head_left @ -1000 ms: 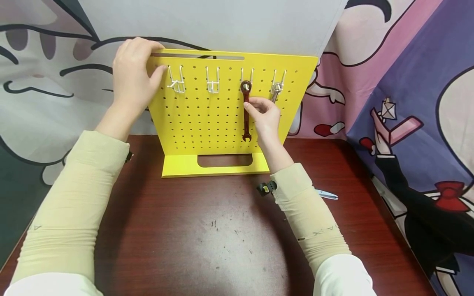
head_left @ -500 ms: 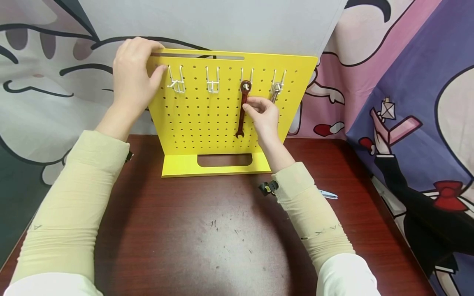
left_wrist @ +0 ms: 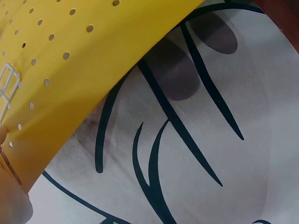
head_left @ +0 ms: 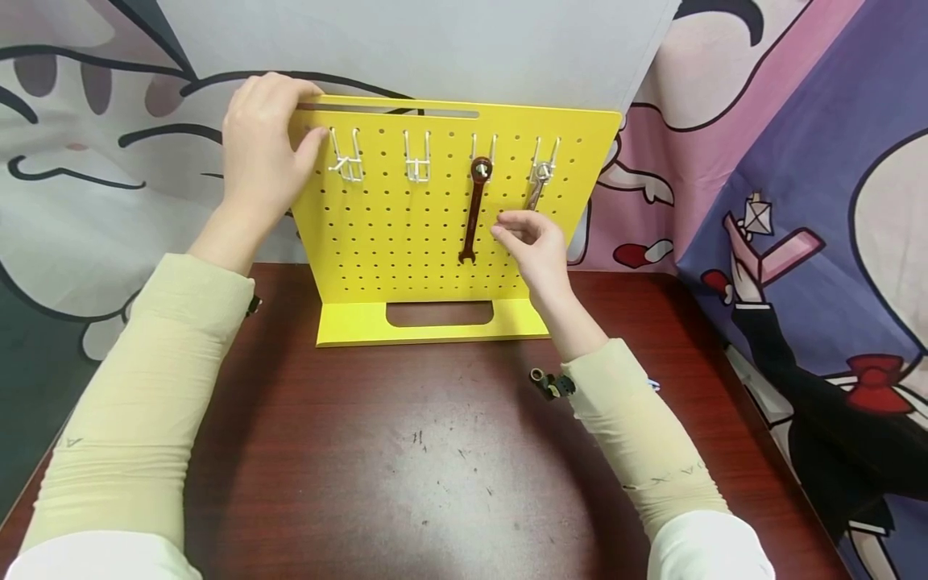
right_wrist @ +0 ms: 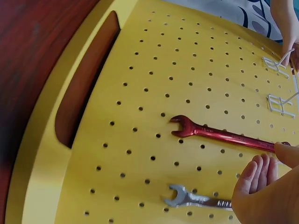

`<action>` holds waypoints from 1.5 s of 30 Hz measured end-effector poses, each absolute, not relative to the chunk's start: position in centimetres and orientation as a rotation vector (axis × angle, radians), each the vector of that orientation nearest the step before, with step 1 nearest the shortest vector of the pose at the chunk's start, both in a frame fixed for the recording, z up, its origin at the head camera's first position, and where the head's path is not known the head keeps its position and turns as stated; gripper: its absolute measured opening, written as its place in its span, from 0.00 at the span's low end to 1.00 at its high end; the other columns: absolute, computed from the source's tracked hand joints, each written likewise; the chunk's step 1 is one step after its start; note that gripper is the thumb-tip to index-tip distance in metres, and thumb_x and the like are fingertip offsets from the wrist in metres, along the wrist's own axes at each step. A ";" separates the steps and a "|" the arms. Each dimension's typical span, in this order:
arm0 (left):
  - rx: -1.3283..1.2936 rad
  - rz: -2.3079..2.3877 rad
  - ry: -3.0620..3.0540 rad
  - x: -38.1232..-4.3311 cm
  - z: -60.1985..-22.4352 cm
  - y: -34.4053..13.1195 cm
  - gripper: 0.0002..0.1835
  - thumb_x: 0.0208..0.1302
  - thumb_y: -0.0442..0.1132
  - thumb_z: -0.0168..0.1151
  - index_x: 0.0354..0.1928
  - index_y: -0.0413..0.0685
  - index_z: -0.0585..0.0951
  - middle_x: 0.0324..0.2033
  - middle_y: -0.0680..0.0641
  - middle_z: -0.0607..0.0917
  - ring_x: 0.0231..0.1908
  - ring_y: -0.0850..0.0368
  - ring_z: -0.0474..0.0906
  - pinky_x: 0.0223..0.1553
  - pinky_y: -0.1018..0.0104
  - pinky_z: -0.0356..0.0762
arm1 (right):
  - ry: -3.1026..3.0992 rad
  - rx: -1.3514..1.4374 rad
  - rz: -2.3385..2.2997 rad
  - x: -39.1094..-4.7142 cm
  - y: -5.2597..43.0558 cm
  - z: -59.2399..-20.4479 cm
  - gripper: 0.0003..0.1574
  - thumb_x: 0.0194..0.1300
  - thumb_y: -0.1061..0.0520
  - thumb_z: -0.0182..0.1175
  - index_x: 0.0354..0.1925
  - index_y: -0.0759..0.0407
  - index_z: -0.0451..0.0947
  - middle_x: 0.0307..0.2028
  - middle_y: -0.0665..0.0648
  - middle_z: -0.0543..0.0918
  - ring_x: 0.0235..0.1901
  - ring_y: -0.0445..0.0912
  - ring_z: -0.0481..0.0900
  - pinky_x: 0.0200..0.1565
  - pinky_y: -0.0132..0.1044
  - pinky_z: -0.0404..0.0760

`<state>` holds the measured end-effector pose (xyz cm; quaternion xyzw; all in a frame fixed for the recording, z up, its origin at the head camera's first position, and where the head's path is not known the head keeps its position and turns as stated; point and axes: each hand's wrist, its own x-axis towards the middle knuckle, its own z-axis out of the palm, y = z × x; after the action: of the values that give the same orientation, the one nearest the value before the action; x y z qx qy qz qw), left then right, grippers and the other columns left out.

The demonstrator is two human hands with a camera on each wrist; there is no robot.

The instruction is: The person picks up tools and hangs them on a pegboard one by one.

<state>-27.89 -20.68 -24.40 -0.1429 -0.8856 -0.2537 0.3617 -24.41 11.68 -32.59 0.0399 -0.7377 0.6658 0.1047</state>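
Observation:
A yellow pegboard (head_left: 406, 242) stands on the table against the backdrop. My left hand (head_left: 264, 141) grips its upper left corner, thumb on the front face and fingers over the top edge. From the third hook hangs a dark red wrench (head_left: 474, 209) by its ring end, tilted slightly, open end down. A silver wrench (head_left: 536, 187) hangs on the rightmost hook, its lower part hidden behind my right hand (head_left: 535, 250). That hand holds nothing, its fingers loosely bent just right of the red wrench. The right wrist view shows both open ends, red (right_wrist: 182, 127) and silver (right_wrist: 176, 196).
Two white hooks, one at the left (head_left: 348, 167) and one beside it (head_left: 416, 167), carry nothing. A small blue-and-white item (head_left: 654, 385) lies on the brown table (head_left: 406, 475), mostly hidden by my right sleeve. Cartoon-printed cloth (head_left: 797, 201) stands behind and at the right.
My right hand has let go of the red wrench and moved right and down. The wrench's lower end has swung left. My left hand stays on the board's corner.

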 end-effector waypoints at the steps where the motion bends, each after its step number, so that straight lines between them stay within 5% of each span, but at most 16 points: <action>1: -0.366 -0.654 -2.283 -27.9 -24.4 -20.7 0.18 0.75 0.36 0.65 0.64 0.42 0.82 0.60 0.39 0.85 0.63 0.41 0.76 0.76 0.53 0.66 | -2.194 0.125 1.948 -24.2 12.0 -32.7 0.18 0.69 0.67 0.68 0.55 0.75 0.82 0.35 0.39 0.85 0.38 0.36 0.82 0.45 0.24 0.83; 18: -0.372 -0.644 -2.275 -27.7 -24.4 -20.9 0.18 0.75 0.36 0.65 0.64 0.41 0.82 0.59 0.39 0.86 0.62 0.40 0.76 0.76 0.53 0.66 | -2.420 0.160 1.688 -19.5 17.5 -34.6 0.14 0.68 0.64 0.69 0.50 0.72 0.84 0.33 0.37 0.85 0.37 0.32 0.83 0.45 0.21 0.83; 26: -0.373 -0.646 -2.279 -27.6 -24.4 -20.7 0.18 0.75 0.36 0.64 0.64 0.41 0.81 0.59 0.39 0.85 0.63 0.40 0.76 0.79 0.55 0.63 | -2.520 0.201 1.391 -17.5 20.4 -35.8 0.10 0.67 0.63 0.71 0.47 0.66 0.87 0.39 0.63 0.90 0.35 0.30 0.82 0.42 0.18 0.81; 36: -0.381 -0.641 -2.273 -27.7 -24.4 -20.6 0.18 0.75 0.36 0.64 0.63 0.40 0.81 0.59 0.38 0.85 0.63 0.39 0.76 0.79 0.56 0.62 | -2.518 0.160 1.240 -15.9 24.8 -38.4 0.09 0.64 0.65 0.73 0.43 0.66 0.87 0.31 0.37 0.84 0.31 0.26 0.80 0.36 0.16 0.79; 45: -0.381 -0.642 -2.270 -27.7 -24.4 -20.6 0.18 0.75 0.36 0.64 0.63 0.41 0.81 0.59 0.38 0.85 0.62 0.40 0.76 0.79 0.56 0.62 | -2.553 0.106 1.191 -14.6 27.9 -39.9 0.10 0.64 0.64 0.74 0.44 0.67 0.88 0.31 0.37 0.83 0.31 0.24 0.80 0.37 0.14 0.79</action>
<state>-27.70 -20.64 -24.41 -0.1482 -0.8836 -0.2498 0.3672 -14.58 27.91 -39.90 0.0369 -0.8939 0.4171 0.1603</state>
